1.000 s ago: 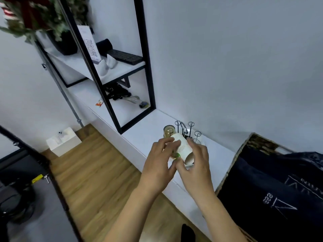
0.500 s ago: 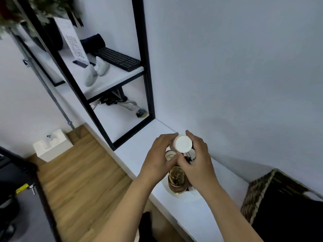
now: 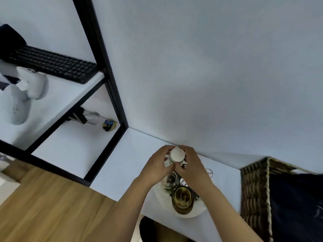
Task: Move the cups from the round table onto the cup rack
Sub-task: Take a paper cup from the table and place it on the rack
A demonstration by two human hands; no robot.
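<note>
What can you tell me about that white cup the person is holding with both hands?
The white cup is small, round and opaque, perhaps ceramic. It is upside down: its flat white base faces the camera. The left hand and right hand pinch its sides between fingertips. It sits above the cup rack, just behind a clear glass and an amber glass already there. Its rim is hidden.

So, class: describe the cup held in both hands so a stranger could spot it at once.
Find the white ledge along the wall, beside the wicker basket. On it stands a cup rack with a clear cup and an amber cup. The white cup, upside down, is the only opaque one.
</note>
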